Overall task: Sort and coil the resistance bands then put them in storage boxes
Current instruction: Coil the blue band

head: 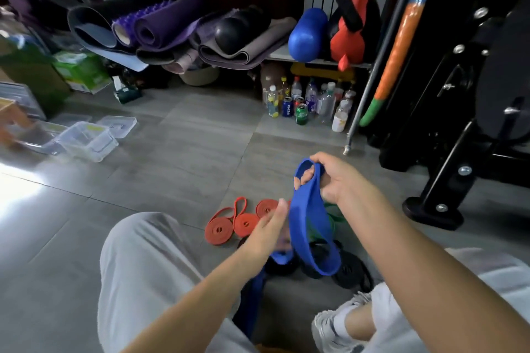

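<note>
My right hand (335, 178) grips the top of a wide blue resistance band (308, 221), which hangs down in a long loop above the floor. My left hand (268, 231) is beside the band's left edge with fingers straight, blurred by motion; whether it touches the band I cannot tell. Three coiled red bands (243, 223) lie on the grey floor just left of the hands. Coiled black bands (348, 268) lie under the blue loop, and a green band (334, 213) shows behind it. Clear plastic storage boxes (86, 140) stand at the far left.
My knees in grey trousers frame the bands, with a white shoe (335, 321) at bottom right. Bottles and cans (304, 103) stand ahead under a shelf of rolled mats (160, 28). A black machine base (436, 209) stands at the right.
</note>
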Demonstrator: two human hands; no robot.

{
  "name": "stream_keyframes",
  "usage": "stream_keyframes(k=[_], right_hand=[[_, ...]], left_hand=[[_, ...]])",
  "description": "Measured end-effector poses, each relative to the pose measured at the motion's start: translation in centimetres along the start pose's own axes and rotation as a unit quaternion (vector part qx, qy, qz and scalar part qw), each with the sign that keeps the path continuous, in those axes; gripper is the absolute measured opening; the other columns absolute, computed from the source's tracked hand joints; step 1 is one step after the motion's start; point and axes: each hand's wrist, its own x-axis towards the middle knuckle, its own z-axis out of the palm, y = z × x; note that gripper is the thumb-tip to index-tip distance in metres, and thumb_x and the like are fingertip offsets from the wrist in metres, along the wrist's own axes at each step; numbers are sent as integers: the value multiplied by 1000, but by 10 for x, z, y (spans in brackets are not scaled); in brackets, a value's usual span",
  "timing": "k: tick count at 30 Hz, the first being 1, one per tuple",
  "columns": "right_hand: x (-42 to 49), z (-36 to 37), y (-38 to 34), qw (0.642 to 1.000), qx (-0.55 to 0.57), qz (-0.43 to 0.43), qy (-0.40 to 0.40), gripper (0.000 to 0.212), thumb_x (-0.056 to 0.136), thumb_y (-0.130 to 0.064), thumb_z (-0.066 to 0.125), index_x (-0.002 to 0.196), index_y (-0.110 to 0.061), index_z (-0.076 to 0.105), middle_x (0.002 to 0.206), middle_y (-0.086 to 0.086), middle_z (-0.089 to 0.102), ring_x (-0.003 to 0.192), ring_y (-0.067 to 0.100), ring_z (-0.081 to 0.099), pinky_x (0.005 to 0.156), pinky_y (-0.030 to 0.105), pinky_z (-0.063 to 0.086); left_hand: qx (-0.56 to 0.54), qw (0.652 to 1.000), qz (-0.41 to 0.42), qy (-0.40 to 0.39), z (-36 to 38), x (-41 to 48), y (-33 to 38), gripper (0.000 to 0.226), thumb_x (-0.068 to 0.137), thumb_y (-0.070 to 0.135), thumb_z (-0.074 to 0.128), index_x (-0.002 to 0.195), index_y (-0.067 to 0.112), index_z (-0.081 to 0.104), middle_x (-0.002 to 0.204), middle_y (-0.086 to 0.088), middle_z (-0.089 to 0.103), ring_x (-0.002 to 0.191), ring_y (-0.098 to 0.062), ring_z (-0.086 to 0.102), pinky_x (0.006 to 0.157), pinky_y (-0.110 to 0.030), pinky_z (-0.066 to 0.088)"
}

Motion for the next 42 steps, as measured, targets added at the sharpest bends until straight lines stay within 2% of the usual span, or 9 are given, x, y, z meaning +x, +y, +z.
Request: stream_keyframes(k=[3, 7, 11, 16, 19, 21, 30, 36, 42], right_hand=[[7, -13, -2, 999, 9, -15, 36, 29, 94, -16, 45, 66, -11, 36, 48, 6, 32, 49, 15, 31, 60, 41, 43], [14, -48, 0, 993, -65, -31, 97, 20, 93, -16, 47, 74, -10, 44, 62, 12, 50, 53, 26, 52, 49, 40, 48], [23, -91, 24, 965, -225, 32, 131, 16, 90, -23, 54, 79, -11, 52, 65, 8, 58, 58, 21, 60, 55, 37, 54], [29, -113, 53, 703, -702, -86, 80, 28, 78, -30, 74, 78, -8, 56, 78, 6, 55, 73, 20, 54, 62, 27, 41], [15, -91, 57, 763, -605, -182, -134, 72, 66, -15, 84, 128, -24, 47, 119, -11, 54, 109, -2, 51, 88, 17, 42], [8, -74, 56, 748, -576, -245, -222, 59, 67, -11, 82, 113, -33, 52, 106, -17, 60, 96, -8, 57, 86, 18, 48], [-6, -50, 36, 769, -538, -318, -135, 38, 54, -33, 86, 81, -30, 60, 71, -4, 69, 65, 12, 63, 67, 35, 53], [-12, -46, 57, 788, -485, -316, -210, 34, 64, -32, 85, 92, -22, 67, 93, 7, 69, 88, 21, 67, 85, 37, 53], [-15, -36, 46, 798, -453, -349, -190, 38, 58, -46, 84, 92, -44, 67, 95, -12, 71, 88, 7, 67, 84, 27, 53]], left_hand=[[-115, 984, -121, -66, -1, -6, -7, 51, 90, 55, 48, 103, 9, 64, 79, -10, 68, 74, -25, 67, 74, -35, 52], [-2, 999, -31, -7, -18, -5, -13, 25, 80, 0, 66, 102, 3, 55, 64, 2, 55, 57, -11, 54, 60, -25, 48], [69, 996, 23, 60, -35, 4, -3, 19, 85, -5, 60, 102, 4, 60, 64, 4, 55, 55, -6, 51, 57, -22, 43], [198, 979, 56, 3, -31, 16, 13, 25, 85, 5, 66, 109, 12, 63, 68, 2, 61, 56, -8, 56, 53, -21, 45], [334, 936, 88, -63, -23, 22, 22, 33, 78, 4, 70, 110, 12, 64, 99, -3, 68, 85, -18, 65, 79, -29, 52], [365, 920, 108, -89, -23, 22, 35, 32, 74, 6, 71, 103, 19, 65, 99, 2, 68, 86, -14, 64, 77, -25, 51], [506, 856, 102, -20, -54, 16, 65, 24, 73, 26, 77, 86, 23, 57, 86, 4, 64, 83, -16, 63, 79, -28, 49], [200, 970, 137, -24, -47, 4, 79, 32, 74, -3, 74, 94, 20, 63, 91, 2, 67, 67, 7, 62, 56, -7, 44], [-83, 990, 105, -50, -53, 3, 91, 38, 68, 10, 67, 106, 9, 62, 94, -5, 71, 84, -16, 69, 74, -27, 57]])
